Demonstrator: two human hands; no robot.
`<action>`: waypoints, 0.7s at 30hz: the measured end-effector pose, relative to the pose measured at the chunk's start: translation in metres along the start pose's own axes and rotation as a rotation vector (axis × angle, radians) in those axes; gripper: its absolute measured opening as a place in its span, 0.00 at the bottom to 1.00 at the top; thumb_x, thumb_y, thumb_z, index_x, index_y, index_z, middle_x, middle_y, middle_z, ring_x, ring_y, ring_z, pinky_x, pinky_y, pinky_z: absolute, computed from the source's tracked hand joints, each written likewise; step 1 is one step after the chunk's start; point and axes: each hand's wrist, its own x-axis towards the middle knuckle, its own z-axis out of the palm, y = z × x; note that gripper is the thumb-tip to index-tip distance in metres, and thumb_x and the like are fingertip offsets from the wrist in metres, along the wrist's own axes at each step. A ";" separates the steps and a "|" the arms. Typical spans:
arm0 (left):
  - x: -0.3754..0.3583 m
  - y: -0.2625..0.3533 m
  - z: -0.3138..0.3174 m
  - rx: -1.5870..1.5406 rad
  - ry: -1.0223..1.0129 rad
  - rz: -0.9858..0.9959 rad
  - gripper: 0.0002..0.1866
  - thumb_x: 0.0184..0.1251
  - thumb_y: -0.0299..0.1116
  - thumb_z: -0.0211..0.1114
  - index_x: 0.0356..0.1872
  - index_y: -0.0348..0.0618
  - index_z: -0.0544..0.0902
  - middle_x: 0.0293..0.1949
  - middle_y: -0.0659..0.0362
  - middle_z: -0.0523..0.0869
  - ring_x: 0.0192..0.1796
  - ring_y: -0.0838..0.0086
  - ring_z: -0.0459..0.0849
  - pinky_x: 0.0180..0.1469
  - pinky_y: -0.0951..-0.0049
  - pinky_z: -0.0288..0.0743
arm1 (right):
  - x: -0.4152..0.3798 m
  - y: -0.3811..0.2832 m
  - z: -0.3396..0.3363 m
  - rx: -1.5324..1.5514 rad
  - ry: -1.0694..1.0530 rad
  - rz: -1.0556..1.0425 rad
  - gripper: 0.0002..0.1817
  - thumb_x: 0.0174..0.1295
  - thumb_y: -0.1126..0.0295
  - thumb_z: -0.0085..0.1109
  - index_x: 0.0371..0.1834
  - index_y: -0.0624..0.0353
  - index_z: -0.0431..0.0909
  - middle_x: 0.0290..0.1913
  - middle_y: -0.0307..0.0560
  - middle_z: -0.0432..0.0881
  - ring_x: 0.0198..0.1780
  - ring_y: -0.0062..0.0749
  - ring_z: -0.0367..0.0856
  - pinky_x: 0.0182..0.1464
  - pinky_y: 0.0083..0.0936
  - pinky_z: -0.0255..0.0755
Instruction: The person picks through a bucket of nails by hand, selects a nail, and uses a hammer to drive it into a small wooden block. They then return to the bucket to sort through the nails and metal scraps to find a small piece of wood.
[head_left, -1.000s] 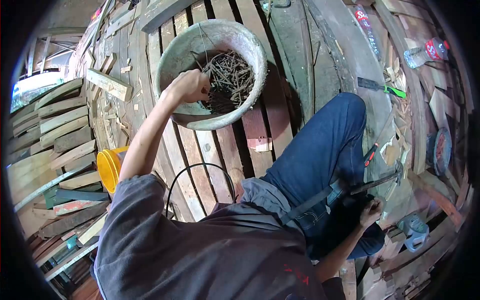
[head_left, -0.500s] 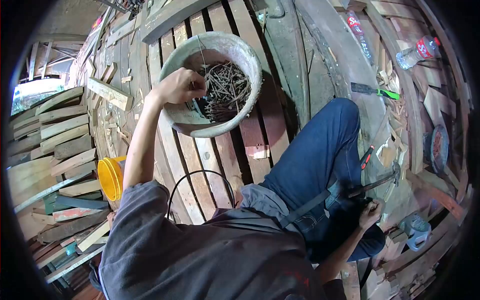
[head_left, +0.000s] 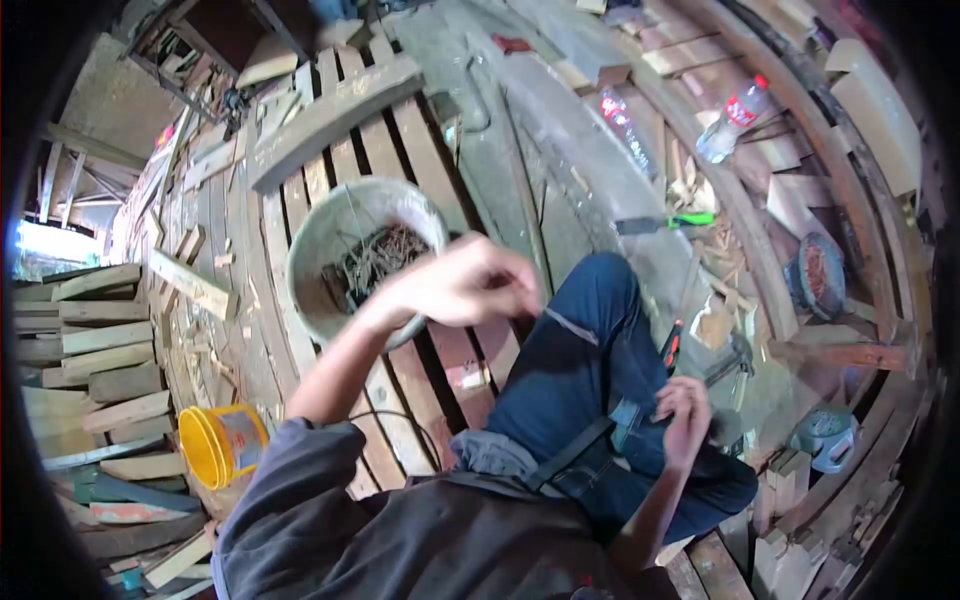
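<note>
My left hand (head_left: 490,285), smeared by motion, is over the right rim of a round basin (head_left: 310,240); whether it holds anything is unclear. Inside the basin lies a heap of dark nails (head_left: 385,250). My right hand (head_left: 683,420) is raised above my crossed legs in blue jeans (head_left: 560,365), fingertips pressed together on something too small to make out. Just beyond it, a hammer (head_left: 738,355) lies near an orange-and-black handled tool (head_left: 672,342).
A yellow bucket (head_left: 205,448) stands at the left beside stacked wood pieces (head_left: 115,345). At upper right are two plastic bottles (head_left: 735,120), a green-handled tool (head_left: 690,219) and a bowl (head_left: 818,278). A thick beam (head_left: 340,120) lies beyond the basin.
My left hand has come out of the basin and moved right towards my knee. My right hand has lifted away from the hammer's handle. The view has shifted, too.
</note>
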 end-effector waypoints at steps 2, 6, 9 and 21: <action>0.033 0.002 0.040 -0.026 -0.115 0.185 0.06 0.64 0.27 0.67 0.38 0.37 0.85 0.32 0.56 0.87 0.33 0.70 0.85 0.37 0.70 0.75 | -0.003 -0.027 0.027 0.184 -0.061 0.080 0.18 0.76 0.60 0.44 0.43 0.67 0.76 0.31 0.48 0.80 0.25 0.21 0.73 0.29 0.18 0.67; 0.070 0.011 0.105 -0.033 -0.178 0.240 0.04 0.66 0.28 0.66 0.36 0.39 0.83 0.26 0.56 0.83 0.28 0.70 0.82 0.31 0.68 0.71 | -0.006 -0.015 0.017 0.160 -0.088 0.014 0.22 0.76 0.55 0.43 0.32 0.64 0.72 0.22 0.43 0.72 0.20 0.20 0.66 0.23 0.18 0.59; 0.083 0.010 0.136 -0.047 -0.187 0.265 0.04 0.68 0.29 0.66 0.37 0.39 0.83 0.27 0.57 0.84 0.28 0.72 0.81 0.31 0.70 0.71 | -0.014 -0.010 -0.005 0.180 -0.098 -0.027 0.17 0.76 0.63 0.47 0.29 0.61 0.69 0.20 0.38 0.67 0.19 0.17 0.61 0.21 0.16 0.54; 0.068 0.182 0.092 0.089 -0.962 0.308 0.19 0.71 0.49 0.65 0.38 0.40 0.80 0.32 0.56 0.84 0.32 0.66 0.85 0.33 0.65 0.76 | -0.017 0.045 -0.096 0.497 -0.052 -0.029 0.12 0.73 0.65 0.52 0.32 0.59 0.70 0.21 0.41 0.71 0.19 0.26 0.67 0.21 0.23 0.61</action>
